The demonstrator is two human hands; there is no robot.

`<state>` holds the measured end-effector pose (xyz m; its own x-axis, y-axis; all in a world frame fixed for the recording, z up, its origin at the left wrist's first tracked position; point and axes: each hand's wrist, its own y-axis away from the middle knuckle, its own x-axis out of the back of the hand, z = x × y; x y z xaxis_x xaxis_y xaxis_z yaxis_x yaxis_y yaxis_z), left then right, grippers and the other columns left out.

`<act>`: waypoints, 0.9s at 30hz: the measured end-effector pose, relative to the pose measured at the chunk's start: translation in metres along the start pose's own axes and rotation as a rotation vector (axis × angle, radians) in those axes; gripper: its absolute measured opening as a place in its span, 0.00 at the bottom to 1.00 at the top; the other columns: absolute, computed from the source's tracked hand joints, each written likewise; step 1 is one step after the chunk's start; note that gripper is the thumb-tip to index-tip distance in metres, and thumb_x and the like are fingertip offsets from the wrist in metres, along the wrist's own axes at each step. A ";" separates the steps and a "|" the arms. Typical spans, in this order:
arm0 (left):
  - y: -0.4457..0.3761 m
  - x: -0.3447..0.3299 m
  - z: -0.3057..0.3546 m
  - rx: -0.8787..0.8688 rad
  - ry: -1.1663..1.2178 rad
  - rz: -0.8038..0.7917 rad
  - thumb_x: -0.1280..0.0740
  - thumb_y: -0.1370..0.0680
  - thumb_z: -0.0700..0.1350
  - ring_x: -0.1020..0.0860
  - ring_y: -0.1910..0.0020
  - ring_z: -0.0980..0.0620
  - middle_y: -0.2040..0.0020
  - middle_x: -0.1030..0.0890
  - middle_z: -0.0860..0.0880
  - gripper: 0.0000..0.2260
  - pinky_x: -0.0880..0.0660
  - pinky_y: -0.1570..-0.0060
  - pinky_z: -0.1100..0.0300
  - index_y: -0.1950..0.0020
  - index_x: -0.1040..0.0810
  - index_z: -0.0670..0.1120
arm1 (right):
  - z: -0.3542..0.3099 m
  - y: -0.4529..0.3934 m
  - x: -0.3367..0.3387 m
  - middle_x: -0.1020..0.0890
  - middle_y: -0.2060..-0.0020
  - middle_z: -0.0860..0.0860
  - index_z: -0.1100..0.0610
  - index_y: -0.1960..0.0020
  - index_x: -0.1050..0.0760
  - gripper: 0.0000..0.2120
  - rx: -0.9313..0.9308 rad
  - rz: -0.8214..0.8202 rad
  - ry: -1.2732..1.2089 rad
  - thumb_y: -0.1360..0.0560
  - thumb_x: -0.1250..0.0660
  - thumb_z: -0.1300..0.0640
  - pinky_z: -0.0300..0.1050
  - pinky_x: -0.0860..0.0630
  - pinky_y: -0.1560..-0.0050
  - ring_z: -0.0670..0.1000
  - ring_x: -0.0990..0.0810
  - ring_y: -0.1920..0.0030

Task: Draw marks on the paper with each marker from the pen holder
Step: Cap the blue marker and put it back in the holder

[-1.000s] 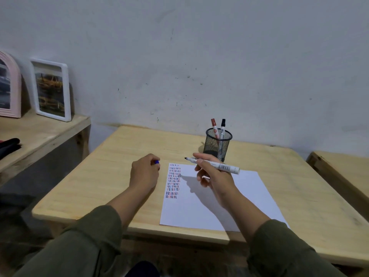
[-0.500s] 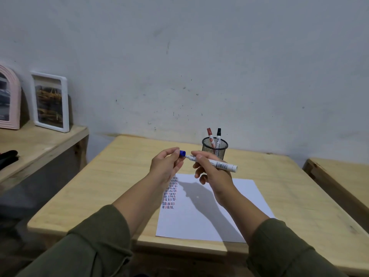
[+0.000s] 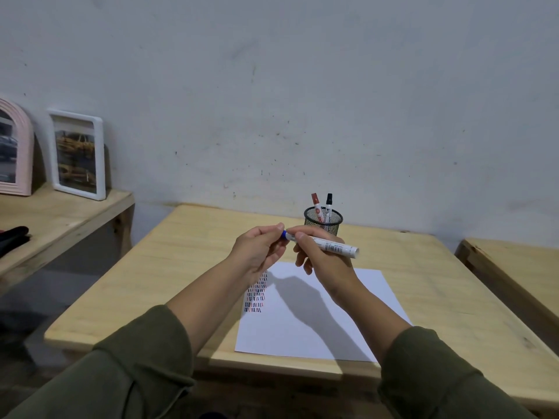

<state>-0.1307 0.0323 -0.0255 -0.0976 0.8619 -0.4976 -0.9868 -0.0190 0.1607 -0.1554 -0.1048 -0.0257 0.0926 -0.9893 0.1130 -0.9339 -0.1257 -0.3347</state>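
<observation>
My right hand [image 3: 320, 257] grips a white marker [image 3: 334, 246] held level above the paper. My left hand [image 3: 258, 249] pinches the blue cap [image 3: 284, 234] on the marker's left end. The white paper [image 3: 308, 325] lies on the wooden table [image 3: 181, 267] below both hands, with rows of short red, blue and black marks [image 3: 256, 294] along its left side. A black mesh pen holder [image 3: 323, 219] stands behind the hands with a red marker [image 3: 316, 204] and a black marker [image 3: 328, 204] in it.
A wooden shelf [image 3: 54, 219] at the left carries a white picture frame [image 3: 77, 154], a pink arched frame [image 3: 15, 149] and a dark object [image 3: 12, 237] at its edge. Another wooden table [image 3: 520, 267] stands at the right. A grey wall lies behind.
My left hand rose from the table with the blue cap and met the marker's tip. The cap now sits on the marker's end. Both hands are raised over the paper.
</observation>
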 end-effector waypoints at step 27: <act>-0.016 -0.015 0.007 -0.162 -0.047 -0.067 0.33 0.25 0.39 0.21 0.68 0.58 0.58 0.17 0.47 0.05 0.24 0.68 0.69 0.50 0.23 0.44 | 0.003 0.004 0.007 0.16 0.58 0.57 0.54 0.38 0.24 0.14 -0.172 -0.162 -0.266 0.21 0.41 0.63 0.42 0.20 0.59 0.52 0.17 0.62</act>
<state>-0.1125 0.0237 -0.0145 -0.0290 0.8868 -0.4612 -0.9992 -0.0391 -0.0125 -0.1572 -0.1124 -0.0285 0.3099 -0.9451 -0.1038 -0.9421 -0.2906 -0.1674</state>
